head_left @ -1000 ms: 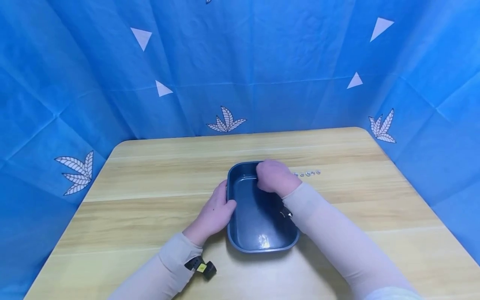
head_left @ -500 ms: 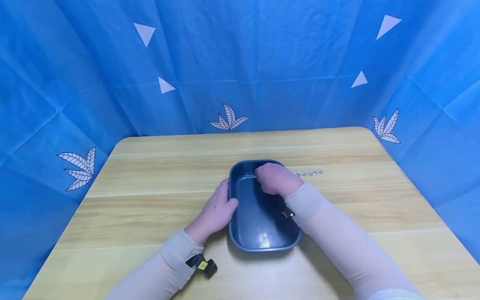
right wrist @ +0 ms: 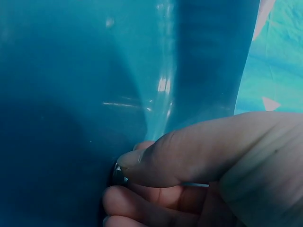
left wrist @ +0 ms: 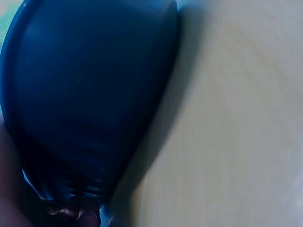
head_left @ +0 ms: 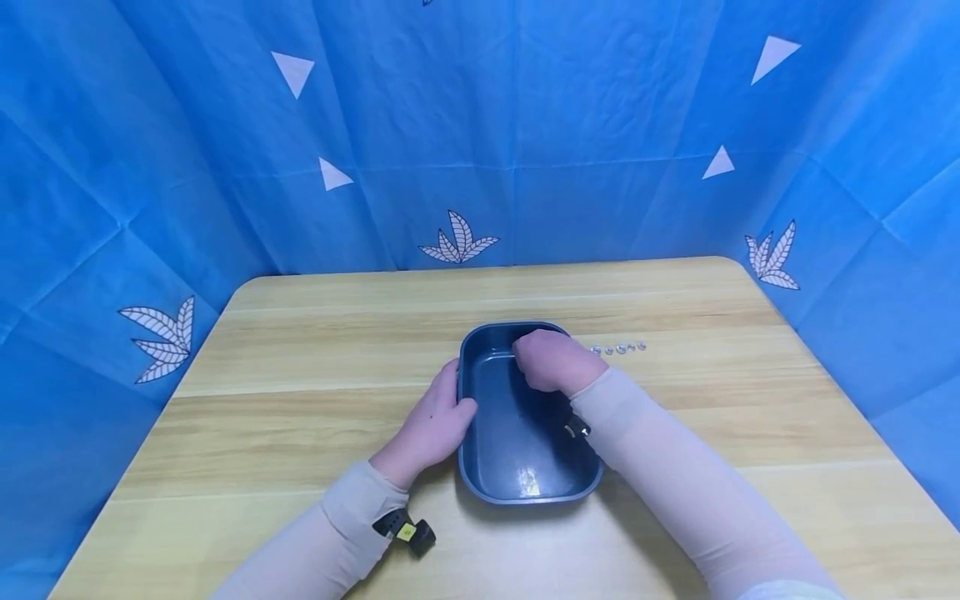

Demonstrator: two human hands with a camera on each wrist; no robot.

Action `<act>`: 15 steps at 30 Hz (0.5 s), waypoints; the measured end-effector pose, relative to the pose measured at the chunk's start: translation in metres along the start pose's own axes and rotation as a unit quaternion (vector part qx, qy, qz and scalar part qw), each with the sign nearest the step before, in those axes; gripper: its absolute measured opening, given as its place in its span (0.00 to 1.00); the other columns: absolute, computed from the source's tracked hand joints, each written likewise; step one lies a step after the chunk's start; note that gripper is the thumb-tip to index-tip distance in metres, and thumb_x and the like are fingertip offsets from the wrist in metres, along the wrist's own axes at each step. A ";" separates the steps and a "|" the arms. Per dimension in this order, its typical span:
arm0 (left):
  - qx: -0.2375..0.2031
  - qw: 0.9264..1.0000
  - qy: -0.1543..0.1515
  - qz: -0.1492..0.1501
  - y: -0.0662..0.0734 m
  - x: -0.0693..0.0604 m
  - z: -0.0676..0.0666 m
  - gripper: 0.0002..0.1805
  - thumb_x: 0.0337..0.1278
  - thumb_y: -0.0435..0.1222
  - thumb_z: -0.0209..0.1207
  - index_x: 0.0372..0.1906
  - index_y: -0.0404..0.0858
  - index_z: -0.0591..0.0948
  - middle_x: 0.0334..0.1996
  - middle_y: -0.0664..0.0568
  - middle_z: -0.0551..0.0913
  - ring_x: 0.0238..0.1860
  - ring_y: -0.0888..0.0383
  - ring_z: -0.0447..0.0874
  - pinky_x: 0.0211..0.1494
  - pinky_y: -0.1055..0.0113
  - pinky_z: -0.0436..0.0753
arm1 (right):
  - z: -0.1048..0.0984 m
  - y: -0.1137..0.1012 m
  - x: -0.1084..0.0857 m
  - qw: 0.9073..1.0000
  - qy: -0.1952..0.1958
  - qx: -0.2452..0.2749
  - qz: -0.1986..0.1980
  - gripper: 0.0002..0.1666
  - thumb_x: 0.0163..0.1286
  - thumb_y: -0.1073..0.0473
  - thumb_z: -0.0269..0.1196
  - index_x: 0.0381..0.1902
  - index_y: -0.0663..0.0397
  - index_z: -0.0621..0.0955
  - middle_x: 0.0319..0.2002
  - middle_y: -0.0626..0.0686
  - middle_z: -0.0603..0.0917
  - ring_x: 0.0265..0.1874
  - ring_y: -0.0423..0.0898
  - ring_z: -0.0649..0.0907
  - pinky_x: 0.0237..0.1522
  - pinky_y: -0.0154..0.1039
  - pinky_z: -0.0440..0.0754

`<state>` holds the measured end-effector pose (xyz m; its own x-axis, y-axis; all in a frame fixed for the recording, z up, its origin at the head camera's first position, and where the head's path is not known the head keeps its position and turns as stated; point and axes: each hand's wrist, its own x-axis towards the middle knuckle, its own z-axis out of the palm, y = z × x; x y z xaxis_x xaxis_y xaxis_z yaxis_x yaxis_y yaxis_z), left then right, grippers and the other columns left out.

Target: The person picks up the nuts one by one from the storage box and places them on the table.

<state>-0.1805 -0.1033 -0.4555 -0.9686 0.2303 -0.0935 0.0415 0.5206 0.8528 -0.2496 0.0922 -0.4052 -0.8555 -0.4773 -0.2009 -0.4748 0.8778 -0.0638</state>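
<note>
A dark blue rectangular tray (head_left: 510,454) rests on the wooden table. My left hand (head_left: 427,425) grips its left wall, thumb over the rim and fingers on the outside. In the left wrist view, the tray's outer wall (left wrist: 90,85) fills much of the picture. Inside the tray, toward its far right corner, is my right hand (head_left: 557,362). The right wrist view shows a small shiny faceted gem (right wrist: 119,176) pinched between thumb and fingers, low near the tray's floor. The fingers partly hide the gem.
Several small clear gems (head_left: 621,349) lie in a row on the table (head_left: 315,333), just right of the tray's far corner. A blue curtain (head_left: 450,108) with white triangles and leaf prints stands behind the table and along its sides.
Over the last second my right hand has shifted slightly toward me within the tray. My left hand and the tray stay put; the head view drifts a little.
</note>
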 end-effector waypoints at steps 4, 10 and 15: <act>-0.002 1.000 0.001 -0.005 0.000 0.000 0.000 0.36 0.71 0.39 0.46 0.81 0.45 0.51 0.77 0.52 0.58 0.75 0.50 0.59 0.73 0.44 0.64 | 0.000 0.001 0.001 1.000 0.007 0.001 -0.011 0.14 0.70 0.67 0.58 0.23 0.50 0.76 0.21 0.49 0.77 0.22 0.47 0.75 0.27 0.38 0.77; 0.000 1.000 0.001 -0.008 0.000 0.000 0.001 0.36 0.72 0.39 0.46 0.81 0.44 0.51 0.78 0.52 0.57 0.76 0.49 0.58 0.73 0.44 0.64 | 0.001 0.003 0.001 1.000 0.000 0.011 -0.009 0.15 0.69 0.68 0.58 0.23 0.49 0.74 0.19 0.47 0.74 0.22 0.46 0.74 0.26 0.37 0.74; 0.000 1.000 0.001 -0.009 0.000 0.000 0.001 0.36 0.72 0.39 0.46 0.81 0.45 0.51 0.78 0.52 0.57 0.76 0.49 0.58 0.73 0.44 0.64 | 0.002 0.003 0.001 1.000 -0.007 0.020 -0.003 0.14 0.70 0.68 0.58 0.24 0.49 0.74 0.19 0.47 0.73 0.22 0.46 0.73 0.25 0.36 0.73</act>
<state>-0.1800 -0.1028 -0.4555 -0.9695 0.2201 -0.1080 0.0245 0.5253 0.8505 -0.2516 0.0948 -0.4073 -0.8496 -0.4823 -0.2136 -0.4713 0.8759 -0.1031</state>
